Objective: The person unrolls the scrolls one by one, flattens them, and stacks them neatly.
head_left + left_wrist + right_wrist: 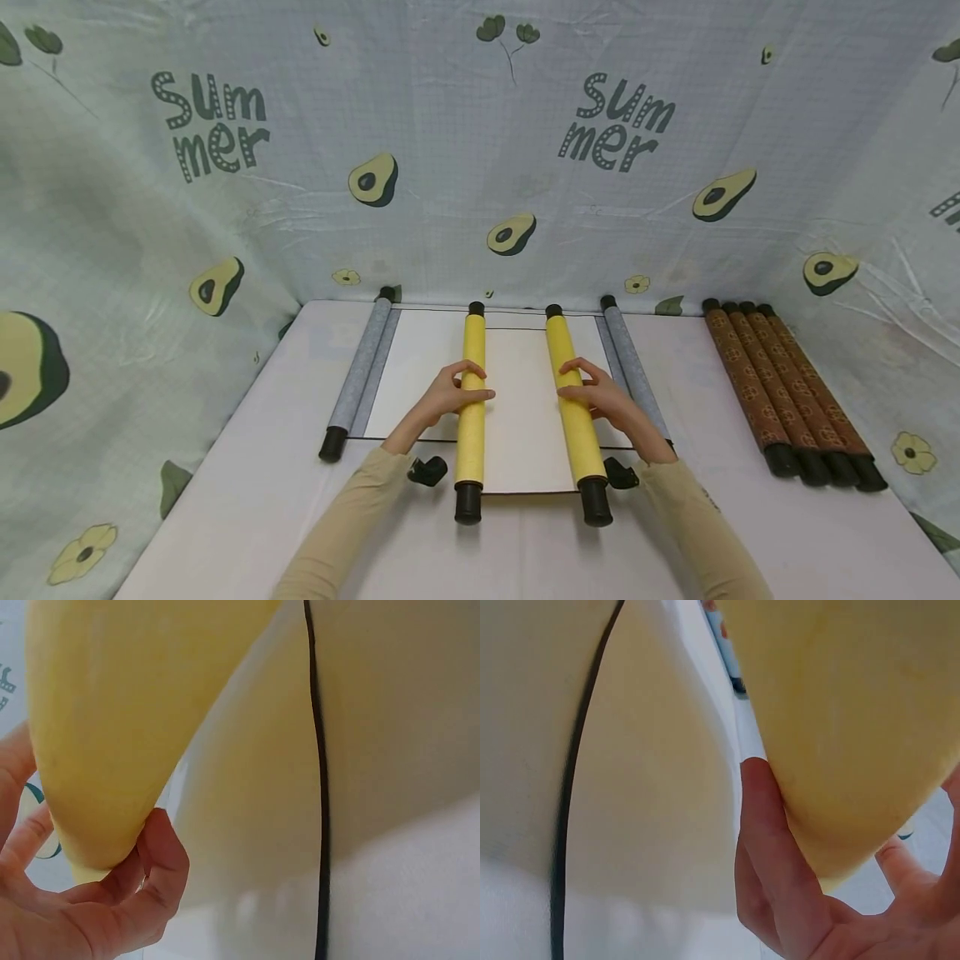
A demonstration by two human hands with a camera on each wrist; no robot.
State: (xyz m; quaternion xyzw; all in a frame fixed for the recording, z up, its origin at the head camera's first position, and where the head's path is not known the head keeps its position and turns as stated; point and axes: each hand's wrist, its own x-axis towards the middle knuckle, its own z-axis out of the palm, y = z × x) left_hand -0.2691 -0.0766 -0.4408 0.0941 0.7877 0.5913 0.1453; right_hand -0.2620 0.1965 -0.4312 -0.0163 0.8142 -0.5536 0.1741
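Observation:
A scroll with two yellow rolls and black end knobs is spread partway, its cream sheet (519, 417) bridging the gap between them. My left hand (447, 393) grips the left yellow roll (471, 442) near its middle, thumb on top and fingers curled round the edge. On the other side, the right hand (606, 397) holds the right yellow roll (582, 442) the same way. Both wrist views show fingers (166, 859) bent round the rolls' undersides. The cream sheet lies over a grey-blue scroll's white sheet (420, 358), covering its middle.
The grey-blue scroll's left roll (365, 367) and right roll (637, 367) flank the yellow one. Several brown patterned rolls (783, 392) lie side by side at the table's right. A patterned cloth (450, 108) hangs behind the white table (247, 492).

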